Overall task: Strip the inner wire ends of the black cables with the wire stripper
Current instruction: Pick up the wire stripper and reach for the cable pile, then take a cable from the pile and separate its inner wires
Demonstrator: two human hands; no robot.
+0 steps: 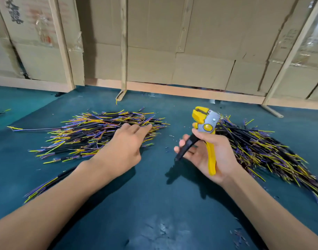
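A pile of short black cables [93, 130] with yellow, blue and purple inner wires lies left of centre on the teal table [154, 204]. My left hand [124, 147] reaches palm down over the pile's right edge, fingertips touching the cables. My right hand [208, 156] holds the yellow and black wire stripper [205, 127] upright, its jaws pointing up and away. The yellow handle lies in my palm and the black handle rests against my fingers. A second pile of black cables [262, 150] spreads out behind and to the right of that hand.
Cardboard sheets on a wooden frame [154, 51] wall off the back of the table. A few loose cables [44, 186] lie under my left forearm. Bits of stripped insulation [239, 235] dot the table at front right.
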